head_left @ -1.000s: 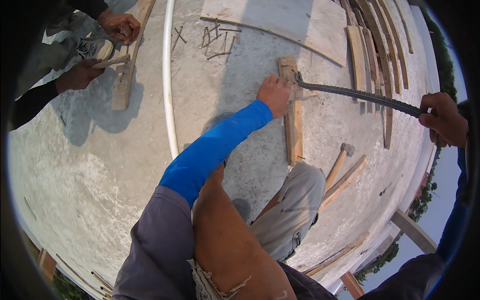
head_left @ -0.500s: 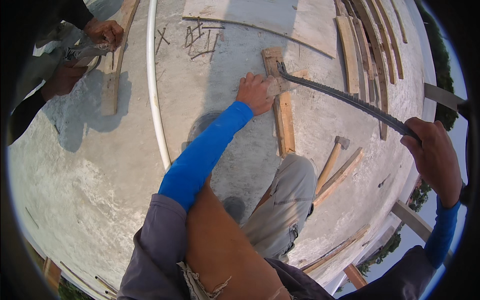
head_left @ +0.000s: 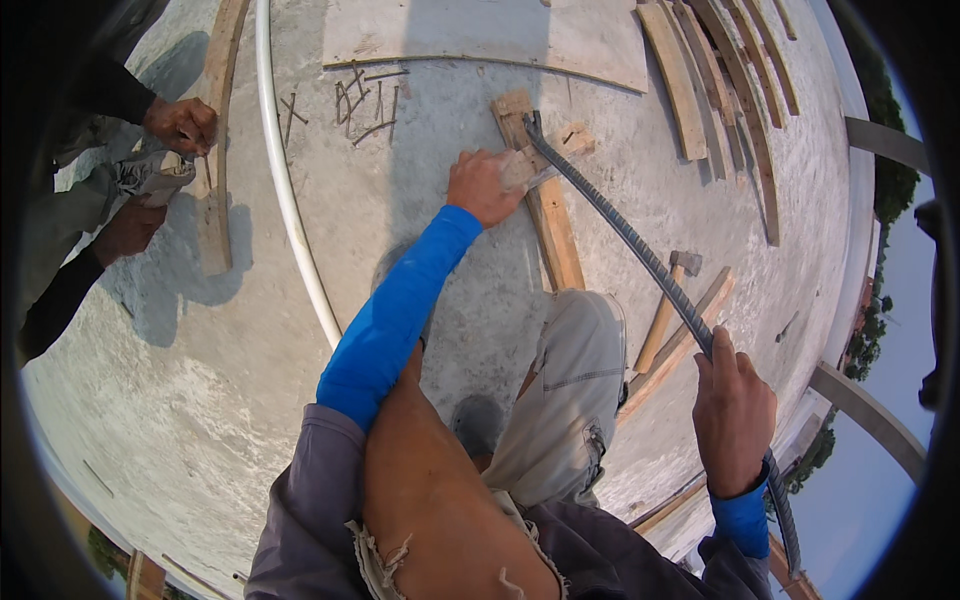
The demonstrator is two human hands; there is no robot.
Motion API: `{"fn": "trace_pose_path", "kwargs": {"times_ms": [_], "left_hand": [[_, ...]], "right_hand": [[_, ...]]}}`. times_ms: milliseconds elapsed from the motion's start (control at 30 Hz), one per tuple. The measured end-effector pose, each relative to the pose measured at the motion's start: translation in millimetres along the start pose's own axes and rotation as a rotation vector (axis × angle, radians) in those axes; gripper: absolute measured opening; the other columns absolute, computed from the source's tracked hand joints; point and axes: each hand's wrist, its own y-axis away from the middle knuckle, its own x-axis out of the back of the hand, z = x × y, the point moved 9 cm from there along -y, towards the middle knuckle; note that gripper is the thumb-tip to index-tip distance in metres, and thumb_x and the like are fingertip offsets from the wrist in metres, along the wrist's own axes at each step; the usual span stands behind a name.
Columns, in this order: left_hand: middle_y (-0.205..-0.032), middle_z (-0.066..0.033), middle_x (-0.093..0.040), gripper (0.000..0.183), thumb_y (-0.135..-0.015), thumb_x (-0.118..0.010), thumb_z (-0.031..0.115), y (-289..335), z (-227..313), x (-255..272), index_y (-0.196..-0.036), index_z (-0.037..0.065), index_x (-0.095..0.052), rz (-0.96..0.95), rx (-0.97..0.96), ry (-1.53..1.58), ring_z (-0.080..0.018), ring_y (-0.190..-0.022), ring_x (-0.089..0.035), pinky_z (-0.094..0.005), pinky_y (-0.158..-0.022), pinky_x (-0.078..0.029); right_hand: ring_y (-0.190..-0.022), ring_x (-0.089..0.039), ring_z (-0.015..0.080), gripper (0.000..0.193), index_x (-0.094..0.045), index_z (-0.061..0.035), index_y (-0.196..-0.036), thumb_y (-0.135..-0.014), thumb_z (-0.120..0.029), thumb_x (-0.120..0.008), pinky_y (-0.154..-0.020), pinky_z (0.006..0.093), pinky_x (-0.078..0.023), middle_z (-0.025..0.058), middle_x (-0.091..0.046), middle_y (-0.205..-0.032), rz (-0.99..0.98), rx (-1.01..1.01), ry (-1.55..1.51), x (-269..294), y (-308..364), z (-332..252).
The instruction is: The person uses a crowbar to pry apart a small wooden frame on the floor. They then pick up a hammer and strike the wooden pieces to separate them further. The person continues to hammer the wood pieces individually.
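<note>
My left hand (head_left: 484, 188) is closed on one end of a short wood piece (head_left: 573, 141) that lies across a longer wooden plank (head_left: 556, 240) on the concrete. A dark mark, perhaps a nail, shows on the short piece. My right hand (head_left: 735, 405) grips a long pry bar (head_left: 630, 235) made of ribbed steel rod. Its bent far tip reaches the crossing of the two wood pieces, right beside my left fingers; whether it has caught a nail I cannot tell. Past my right hand, the bar's other end sticks out toward me.
A hammer (head_left: 657, 325) lies beside a wooden strip (head_left: 680, 345). Several bent nails (head_left: 378, 130) rest below a flat panel (head_left: 480, 30). Planks (head_left: 675, 80) are at the far right. A white pipe (head_left: 283, 180) separates me from another person's hands (head_left: 182, 125) over a plank (head_left: 222, 130).
My right hand has come nearer and leftward, bringing the bar's near part down with it. The bar's tip stays at the crossed wood under my left hand. The whole view has shifted a little.
</note>
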Motion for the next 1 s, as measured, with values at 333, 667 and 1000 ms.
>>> {"fn": "trace_pose_path", "kwargs": {"times_ms": [333,667,1000], "left_hand": [[-0.114,-0.0176,-0.066,0.059,-0.082,-0.083,0.025,2.4,26.3,14.3,-0.136,0.005,-0.071,0.108,-0.047,-0.098,-0.0374,-0.113,-0.057,-0.0489,-0.101,-0.046],[-0.118,-0.0152,-0.064,0.053,-0.086,-0.072,0.013,-12.4,62.0,11.5,-0.137,0.004,-0.069,0.272,-0.332,-0.377,-0.0334,-0.117,-0.054,-0.0467,-0.100,-0.044],[-0.115,-0.0179,-0.065,0.061,-0.082,-0.081,0.030,-38.8,26.7,4.9,-0.138,0.008,-0.071,0.142,-0.040,-0.186,-0.0367,-0.115,-0.056,-0.0474,-0.102,-0.047]], "right_hand": [[-0.067,-0.069,0.0425,0.022,-0.072,0.0042,-0.112,-0.094,-0.007,-0.075,-0.063,0.0453,-0.052,0.0254,-0.068,-0.077,-0.098,0.045,-0.282,36.9,-52.3,38.8],[-0.050,-0.062,0.0197,0.021,-0.074,0.0069,-0.087,-0.099,-0.009,-0.070,-0.064,0.0390,-0.051,0.0128,-0.062,-0.063,-0.382,0.123,0.104,145.3,-176.5,23.6],[-0.054,-0.063,0.0163,0.017,-0.071,0.0068,-0.086,-0.100,-0.004,-0.071,-0.057,0.0314,-0.054,0.0140,-0.060,-0.091,-0.421,0.041,0.337,177.4,-232.4,0.5]]}}
